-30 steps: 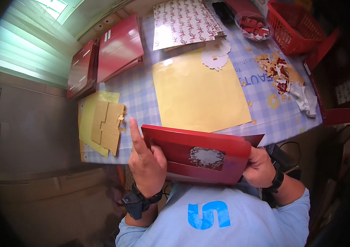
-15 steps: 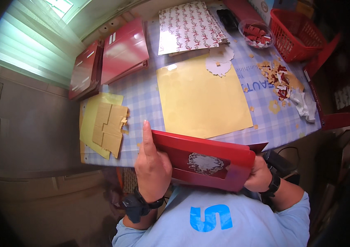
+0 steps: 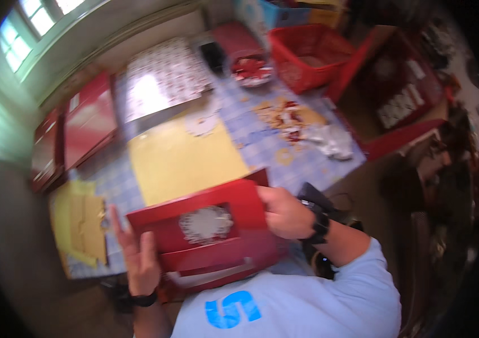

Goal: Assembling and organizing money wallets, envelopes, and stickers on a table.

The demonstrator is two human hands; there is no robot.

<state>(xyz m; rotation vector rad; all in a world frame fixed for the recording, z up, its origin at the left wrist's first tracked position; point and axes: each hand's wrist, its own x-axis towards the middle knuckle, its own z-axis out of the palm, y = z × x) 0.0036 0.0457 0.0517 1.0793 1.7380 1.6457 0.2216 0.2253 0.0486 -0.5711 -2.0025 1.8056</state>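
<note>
A red folded cardboard piece, with a white lacy round ornament in a recessed panel, is held up in front of my shirt, over the table's near edge. My right hand is closed round its right end, near a dark red flap that sticks up. My left hand is beside its left end, fingers stretched out; whether the palm touches it is blurred. A white strip shows along its lower side. Just beyond lies a yellow sheet on the blue checked tablecloth.
Brown cardboard pieces lie at the left. Behind them are stacks of red folded cardboard. Patterned sheets, a bowl of red scraps and a red basket stand farther back. A large red box is off the table's right side.
The view has swung to the right. The cardboard piece is tilted the other way, its right end now higher. My left fingers have spread apart; my right hand still grips the right end.
</note>
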